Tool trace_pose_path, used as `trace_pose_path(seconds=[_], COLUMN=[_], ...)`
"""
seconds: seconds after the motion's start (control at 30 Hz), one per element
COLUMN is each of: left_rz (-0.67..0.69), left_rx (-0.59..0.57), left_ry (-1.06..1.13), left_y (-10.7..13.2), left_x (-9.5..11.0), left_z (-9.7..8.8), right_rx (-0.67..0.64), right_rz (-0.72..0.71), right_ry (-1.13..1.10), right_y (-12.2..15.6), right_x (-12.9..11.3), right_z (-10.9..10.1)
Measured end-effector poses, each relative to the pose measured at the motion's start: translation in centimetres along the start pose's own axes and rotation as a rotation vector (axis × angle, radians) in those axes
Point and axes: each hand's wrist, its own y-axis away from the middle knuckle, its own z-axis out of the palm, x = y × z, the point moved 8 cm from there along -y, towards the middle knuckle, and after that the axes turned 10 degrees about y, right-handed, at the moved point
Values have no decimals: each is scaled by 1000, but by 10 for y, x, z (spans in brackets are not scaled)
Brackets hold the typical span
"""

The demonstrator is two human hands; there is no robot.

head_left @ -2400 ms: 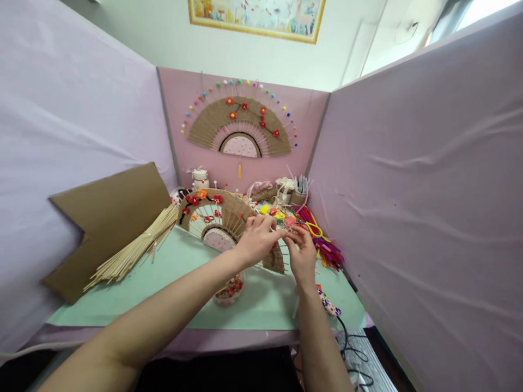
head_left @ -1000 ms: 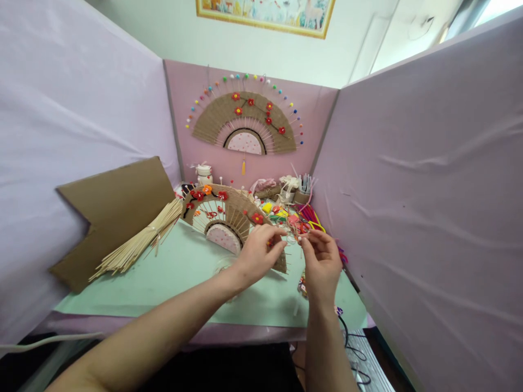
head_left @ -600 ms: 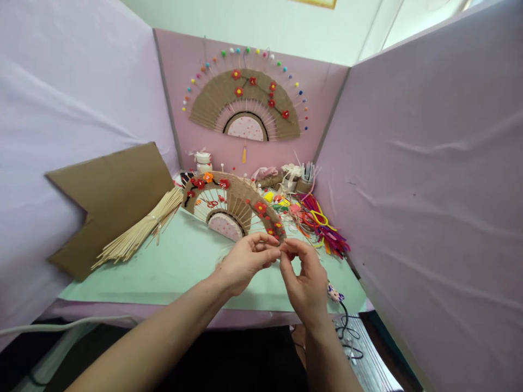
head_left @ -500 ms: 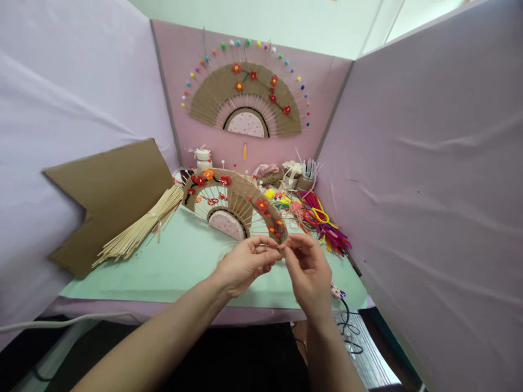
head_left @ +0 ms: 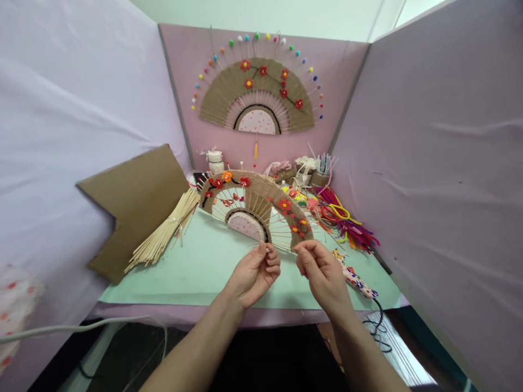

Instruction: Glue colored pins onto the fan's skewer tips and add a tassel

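Two bare hands near a flowered fan on the green table
At far right, a brown-sided cup holds upright translucent sticks; a white jar stands farther left, contents hidden; the arched fan, coarse brown fibre over thin ribs, rests mid-table; the left hand pinches a small white piece; the right hand has fingertips together by the fan's right end, whether gripping anything I cannot tell
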Motion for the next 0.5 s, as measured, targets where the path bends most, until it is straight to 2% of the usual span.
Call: trace_pose_path(seconds=[0.17,0.33,0.5], left_rz=[17,50,98], left_rx=[-33,-71,-44], left_ry=[-2,-30,-72], left_y=[3,3,4], left_x=[4,9,14], left_z=[-3,-5,-8], right_rx=[-33,-109,-135], right_rz=[-53,59,166], right_ry=[3,-273,-361], right_y=[-2,-5,-3], right_x=[-13,-3,3], right_z=[13,26,27])
